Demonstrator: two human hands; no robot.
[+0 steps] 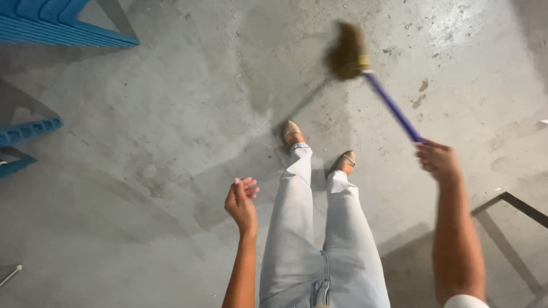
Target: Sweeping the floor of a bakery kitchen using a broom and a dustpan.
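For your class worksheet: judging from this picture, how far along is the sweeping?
Done: no swept pile shows. In hand: the right hand swings the broom, its bristles blurred above the concrete floor; the left hand hangs free. Left: stains remain.

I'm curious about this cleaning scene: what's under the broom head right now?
Under the blurred broom head lies bare, stained concrete floor with the broom's faint shadow. The patch directly behind the bristles is covered. The right hand grips the blue handle.
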